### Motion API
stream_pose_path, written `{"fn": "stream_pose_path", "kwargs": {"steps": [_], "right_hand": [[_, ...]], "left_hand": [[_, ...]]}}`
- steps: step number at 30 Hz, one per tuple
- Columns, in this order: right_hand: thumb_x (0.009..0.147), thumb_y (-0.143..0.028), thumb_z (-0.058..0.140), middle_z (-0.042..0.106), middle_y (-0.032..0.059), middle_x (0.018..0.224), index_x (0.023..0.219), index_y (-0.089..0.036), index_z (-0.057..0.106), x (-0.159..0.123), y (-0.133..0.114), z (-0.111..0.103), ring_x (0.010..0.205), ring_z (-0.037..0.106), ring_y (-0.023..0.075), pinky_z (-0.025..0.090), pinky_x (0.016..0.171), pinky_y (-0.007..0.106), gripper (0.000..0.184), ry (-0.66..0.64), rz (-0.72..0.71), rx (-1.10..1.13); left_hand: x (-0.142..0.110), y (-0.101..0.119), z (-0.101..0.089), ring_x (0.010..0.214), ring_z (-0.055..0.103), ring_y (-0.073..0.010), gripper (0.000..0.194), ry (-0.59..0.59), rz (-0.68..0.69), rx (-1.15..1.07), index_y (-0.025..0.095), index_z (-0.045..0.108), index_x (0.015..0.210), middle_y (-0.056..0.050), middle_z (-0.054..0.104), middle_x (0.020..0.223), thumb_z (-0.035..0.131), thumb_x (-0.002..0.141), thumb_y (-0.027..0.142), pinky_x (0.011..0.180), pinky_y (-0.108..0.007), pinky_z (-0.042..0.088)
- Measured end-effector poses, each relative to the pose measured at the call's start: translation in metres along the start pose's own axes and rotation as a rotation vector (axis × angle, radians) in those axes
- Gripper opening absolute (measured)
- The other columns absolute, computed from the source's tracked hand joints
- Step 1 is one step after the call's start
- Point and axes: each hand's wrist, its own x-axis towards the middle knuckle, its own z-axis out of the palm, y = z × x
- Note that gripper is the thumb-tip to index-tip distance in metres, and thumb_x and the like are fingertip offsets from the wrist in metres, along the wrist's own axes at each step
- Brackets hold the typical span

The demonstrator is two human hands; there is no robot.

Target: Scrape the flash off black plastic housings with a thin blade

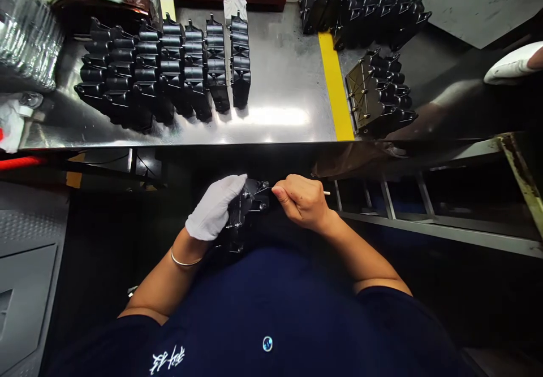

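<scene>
Firmly brace the black part (244, 207) with the left hand (215, 207) curled round its nine-o'clock side, steadying the thin tool (326, 193) in the tightly curled right hand (303, 198) at three.

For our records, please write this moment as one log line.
left hand: gloved, holds black part | right hand: bare, holds thin tool | bench: more black parts

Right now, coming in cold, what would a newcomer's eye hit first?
Probably the rows of ribbed black parts on the left of the shiny steel table, with a smaller black stack just right of the yellow stripe. Next, below the table's near edge, the white-gloved left fingers hold a dark workpiece, and the bare right fingers grip a thin tool.
</scene>
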Motion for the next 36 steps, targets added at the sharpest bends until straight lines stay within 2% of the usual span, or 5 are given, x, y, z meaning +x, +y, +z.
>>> {"fn": "stream_pose_path", "kwargs": {"steps": [9,18,24,29,36], "right_hand": [[0.099,-0.023,0.041,0.057,0.0002,0.057,0.068,-0.017,0.055,-0.002,0.002,0.007,0.052,0.049,0.01,0.037,0.055,0.022,0.035,-0.013,-0.014,-0.005],[0.098,-0.025,0.044,0.057,0.0004,0.057,0.068,-0.016,0.057,-0.005,0.008,0.006,0.053,0.049,0.01,0.034,0.054,0.023,0.033,-0.028,-0.062,-0.037],[0.1,-0.027,0.038,0.053,-0.0013,0.056,0.064,-0.017,0.052,-0.008,0.002,0.013,0.051,0.046,0.0074,0.035,0.053,0.021,0.039,-0.11,0.095,0.247],[0.1,-0.028,0.037,0.059,0.0002,0.063,0.07,-0.015,0.057,0.0,0.002,-0.009,0.054,0.052,0.0065,0.041,0.053,0.018,0.038,-0.417,0.073,0.711],[0.096,-0.018,0.043,0.056,0.0002,0.063,0.075,-0.016,0.056,0.001,-0.009,-0.013,0.057,0.049,0.0087,0.038,0.056,0.021,0.025,-0.173,-0.018,0.4]], "left_hand": [[0.003,-0.018,-0.004,0.075,0.057,-0.0192,0.026,-0.052,0.141,0.128,0.021,0.064,0.08,-0.006,0.065,0.082,0.046,0.091,0.037,0.076,-0.032,0.05],[0.004,-0.015,0.001,0.064,0.054,-0.0172,0.034,-0.04,-0.008,-0.016,0.022,0.057,0.068,-0.003,0.06,0.07,0.047,0.09,0.044,0.066,-0.03,0.05],[-0.001,-0.012,0.001,0.066,0.057,-0.0185,0.032,0.041,-0.011,-0.065,0.02,0.064,0.072,-0.006,0.064,0.074,0.051,0.088,0.044,0.063,-0.031,0.051],[-0.01,-0.002,0.002,0.064,0.058,-0.0187,0.03,0.062,-0.054,-0.194,0.02,0.068,0.072,-0.007,0.066,0.073,0.058,0.084,0.045,0.06,-0.03,0.05],[-0.015,0.001,0.001,0.059,0.058,-0.0157,0.026,0.149,-0.071,-0.255,0.02,0.069,0.069,-0.004,0.067,0.069,0.067,0.077,0.045,0.057,-0.025,0.049]]}}
